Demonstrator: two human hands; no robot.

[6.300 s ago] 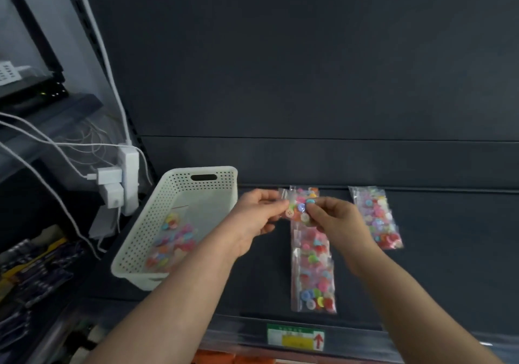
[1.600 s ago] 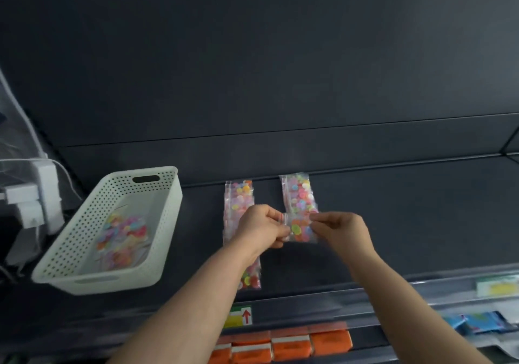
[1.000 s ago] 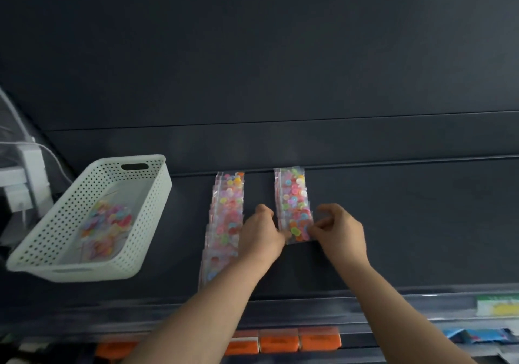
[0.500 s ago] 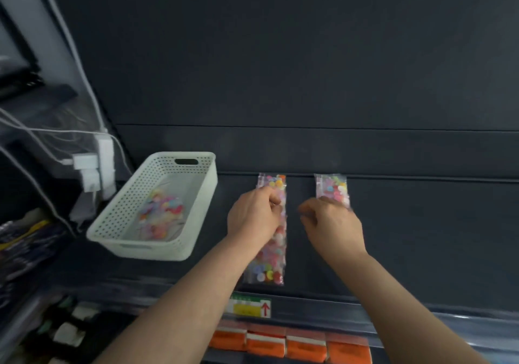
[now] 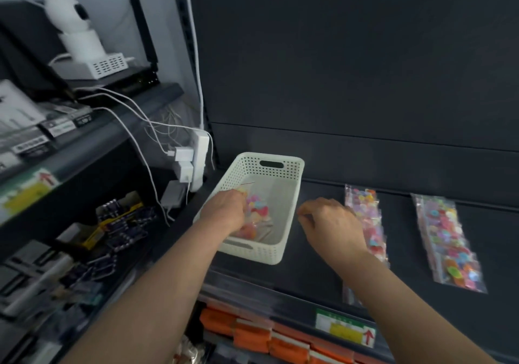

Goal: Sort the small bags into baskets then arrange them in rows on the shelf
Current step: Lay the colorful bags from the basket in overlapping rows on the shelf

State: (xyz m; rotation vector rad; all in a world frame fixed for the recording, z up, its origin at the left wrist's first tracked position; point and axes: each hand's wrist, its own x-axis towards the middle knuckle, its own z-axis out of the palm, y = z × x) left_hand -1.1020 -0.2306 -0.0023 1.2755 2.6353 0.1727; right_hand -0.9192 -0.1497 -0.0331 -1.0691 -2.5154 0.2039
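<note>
Both hands had left the rows. L hand (image 5: pixel 224 209) was now down in the basket (image 5: pixel 280 254), fingers over the loose bags (image 5: pixel 257 214); grip unclear w/ blur. R hand (image 5: pixel 331 223) hovered empty, fingers loosely bent, beside two rows (image 5: pixel 368 217) on the shelf (image 5: pixel 314 265). Prob. fetching the next bag.

Dim, cool indoor light falls softly and evenly, casting only a faint shadow beneath the white basket (image 5: pixel 280 159). The dark shelf (image 5: pixel 314 257) soaks up most of the light, so the basket and the pale wall (image 5: pixel 106 4) at upper left look brightest. The wide lens bows the white cable (image 5: pixel 196 54) and straight edges near the borders, and motion blur smears the goods (image 5: pixel 120 223) at left, the orange boxes (image 5: pixel 252 335) below and the bags (image 5: pixel 257 212) inside the basket.
</note>
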